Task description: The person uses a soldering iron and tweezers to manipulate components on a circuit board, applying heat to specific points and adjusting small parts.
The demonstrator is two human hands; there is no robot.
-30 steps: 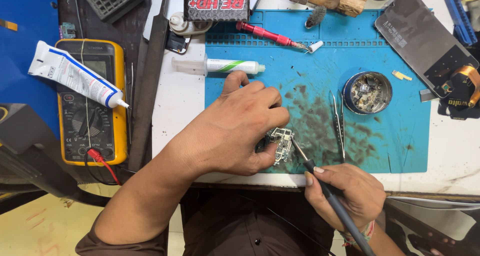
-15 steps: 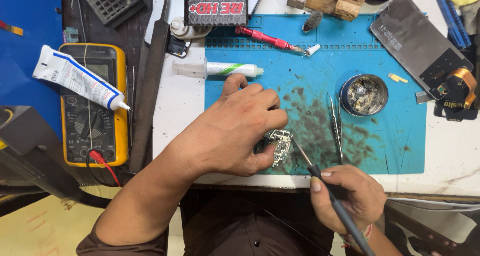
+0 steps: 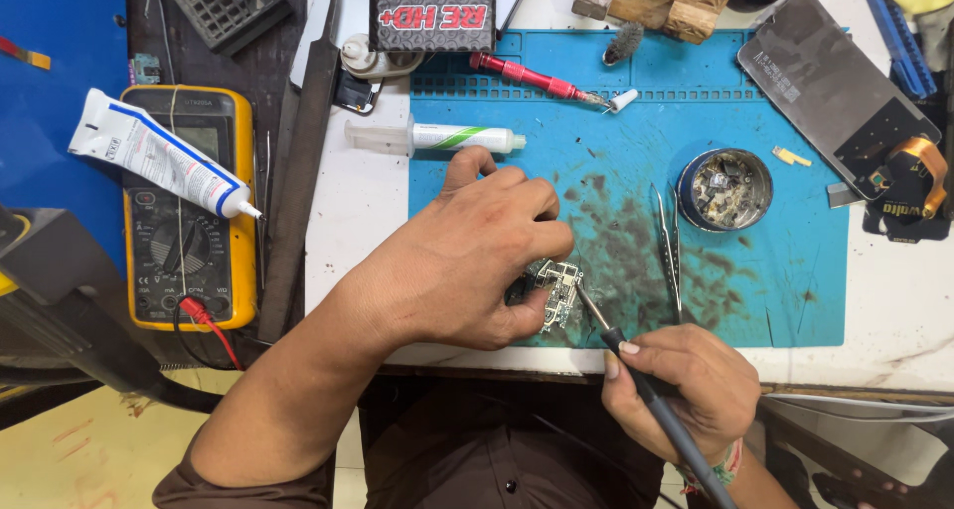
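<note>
My left hand (image 3: 467, 260) presses a small circuit board (image 3: 558, 292) down on the blue work mat (image 3: 775, 270), fingers curled around the board's left side. In my right hand (image 3: 686, 390), held like a pen, is a soldering iron (image 3: 636, 380) whose thin tip touches the board's right edge. The board is partly hidden under my left fingers.
Tweezers (image 3: 668, 241) and a round tin of small parts (image 3: 724, 189) lie right of the board. A syringe (image 3: 437, 136), a red screwdriver (image 3: 532, 78), a small brush (image 3: 623, 42) and a phone screen (image 3: 830, 82) sit further back. A yellow multimeter (image 3: 189, 241) with a white tube (image 3: 159, 166) lies left.
The iron's tip has shifted slightly along the board's right edge. Both hands otherwise stay where they were.
</note>
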